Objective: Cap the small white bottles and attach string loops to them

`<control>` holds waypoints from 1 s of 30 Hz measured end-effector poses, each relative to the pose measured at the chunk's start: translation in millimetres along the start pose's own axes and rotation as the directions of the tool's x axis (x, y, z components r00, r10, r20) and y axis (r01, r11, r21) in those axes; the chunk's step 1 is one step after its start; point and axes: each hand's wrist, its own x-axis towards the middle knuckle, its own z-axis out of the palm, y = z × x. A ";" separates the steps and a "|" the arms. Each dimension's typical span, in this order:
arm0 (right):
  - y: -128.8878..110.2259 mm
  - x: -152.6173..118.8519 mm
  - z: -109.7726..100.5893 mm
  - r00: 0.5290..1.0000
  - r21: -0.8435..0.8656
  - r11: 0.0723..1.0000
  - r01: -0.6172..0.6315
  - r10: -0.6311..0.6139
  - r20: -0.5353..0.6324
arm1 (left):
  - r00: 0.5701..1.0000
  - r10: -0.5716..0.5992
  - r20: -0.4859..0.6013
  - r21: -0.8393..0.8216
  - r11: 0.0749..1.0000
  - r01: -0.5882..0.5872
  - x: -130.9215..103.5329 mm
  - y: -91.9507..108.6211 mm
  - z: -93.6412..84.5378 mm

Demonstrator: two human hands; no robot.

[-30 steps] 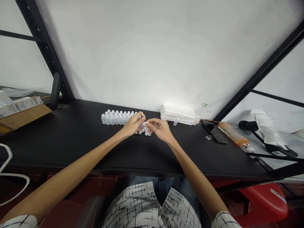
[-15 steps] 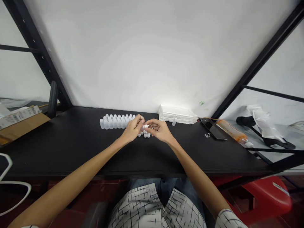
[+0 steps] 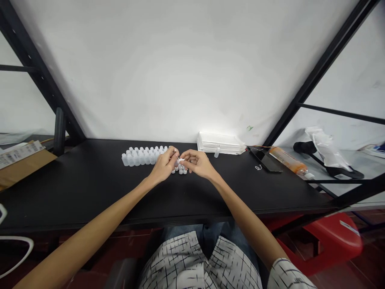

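Two pinches likely aid control, your left hand (image 3: pixel 165 163) gripping a half-hidden translucent plastic bottle (image 3: pixel 177 163), your right hand (image 3: pixel 200 163) a white plastic cap (image 3: pixel 181 160).

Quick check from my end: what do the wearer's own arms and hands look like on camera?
The left hand and right hand are ungloved, and I see no watch or bracelet. The forearms are bare. The right sleeve is short, white with thin black crossing lines, matching the shirt. The left cuff is out of frame.
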 end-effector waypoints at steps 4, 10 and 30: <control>7.0 0.6 1.9 0.999 -0.003 0.999 -0.032 0.032 0.022 | 1.000 0.011 0.011 0.014 1.000 -0.011 -1.3 -3.2 -0.2; 12.6 1.0 3.9 0.993 -0.392 0.913 0.114 -0.118 0.013 | 0.998 -0.028 0.056 -0.001 1.000 0.028 -1.6 -9.9 2.9; 7.2 -0.6 6.1 0.991 -0.346 0.929 0.132 -0.132 0.023 | 0.999 -0.045 0.005 -0.078 0.996 0.045 -2.9 -3.5 5.8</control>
